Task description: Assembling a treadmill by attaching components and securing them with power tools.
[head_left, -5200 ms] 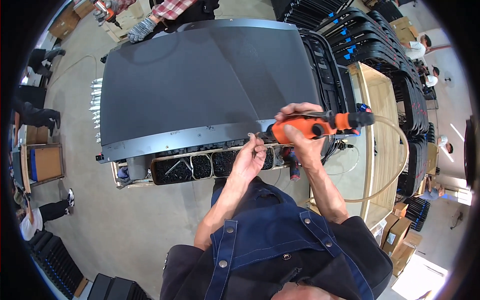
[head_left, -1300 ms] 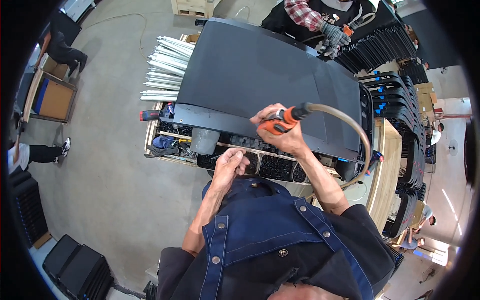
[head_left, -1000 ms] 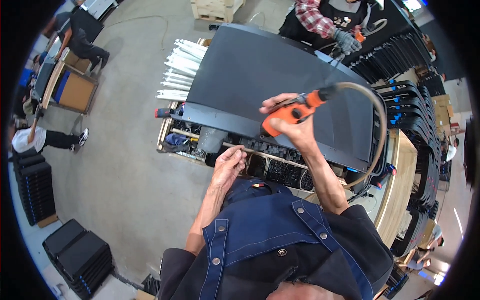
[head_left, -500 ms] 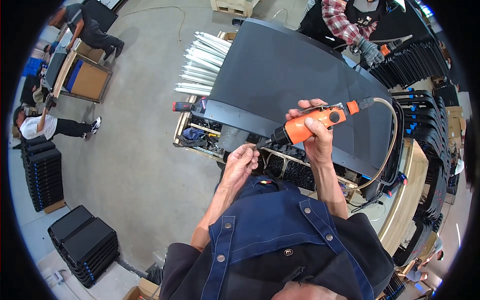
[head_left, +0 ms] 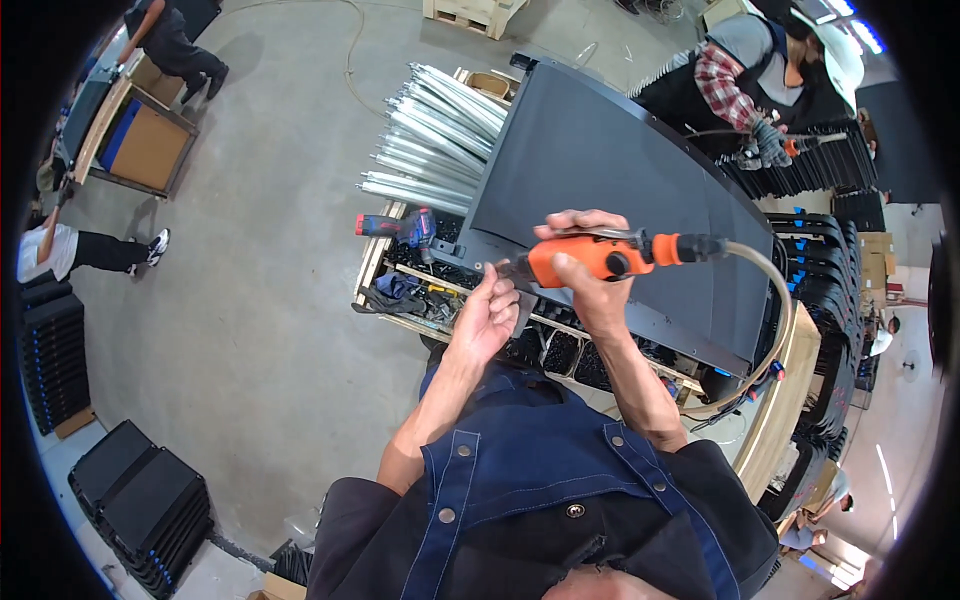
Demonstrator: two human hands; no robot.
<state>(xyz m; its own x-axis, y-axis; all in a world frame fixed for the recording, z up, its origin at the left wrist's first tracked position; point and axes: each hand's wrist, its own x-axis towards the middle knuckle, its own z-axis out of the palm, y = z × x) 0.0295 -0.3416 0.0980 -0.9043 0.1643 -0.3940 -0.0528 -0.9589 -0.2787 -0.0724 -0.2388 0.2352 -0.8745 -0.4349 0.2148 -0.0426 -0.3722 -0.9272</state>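
Observation:
My right hand (head_left: 598, 290) is wrapped round an orange air screwdriver (head_left: 590, 260) with a black collar and a hose at its back end. The tool lies nearly level, its nose pointing left. At that nose my left hand (head_left: 488, 315) is closed, thumb and fingertips pinched beside the bit; whatever they hold is too small to make out. Both hands are over the near edge of a large dark flat panel (head_left: 610, 160) with a raised grey rim. A red and blue cordless drill (head_left: 405, 228) lies by the panel's near left corner.
Metal rollers (head_left: 430, 135) stick out left of the panel. Beneath its near edge are bins of small black parts (head_left: 575, 357) and a tool tray (head_left: 410, 295). The air hose (head_left: 785, 285) loops on the right. A gloved co-worker (head_left: 745, 90) holds another orange tool at the far right.
The screwdriver has moved left and slightly up, turning from a slant to nearly level. My left hand has stayed with its tip. The gloved co-worker shows more fully as the view shifted.

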